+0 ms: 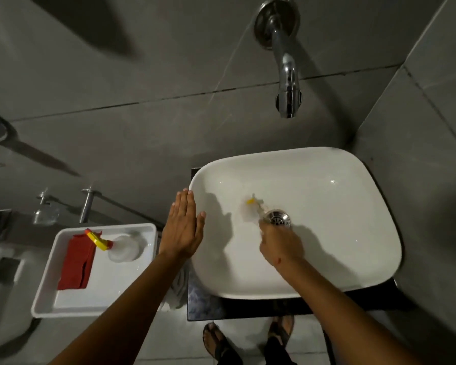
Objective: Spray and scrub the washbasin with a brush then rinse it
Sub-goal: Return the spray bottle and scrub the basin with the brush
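The white washbasin (327, 206) is sitting on a dark counter (248, 306) in the corner of grey tiled walls, and everything else is placed here against it. Inside its bowl, the right hand (281, 245) is curling its fingers around the handle of a brush (250, 208), just in front of the metal drain (277, 218) at the bowl's middle. The brush is showing up blurred, with a yellow part and a pale head lying against the basin floor just left of the drain; how many fingers are wrapping the handle cannot be told. The left hand (183, 230) is resting flat on the basin's left rim, its 4 fingers pressed together and pointing toward the wall, the thumb standing slightly apart over the rim. A chrome tap (287, 75) is jutting from the wall above the basin's back edge. Left of the basin, a white tray (71, 299) is holding a red cloth (77, 262) and a clear spray bottle (121, 247) with a yellow and red nozzle, lying on its side. Below the basin's front edge, 2 sandalled feet (248, 338) are standing on the pale floor.
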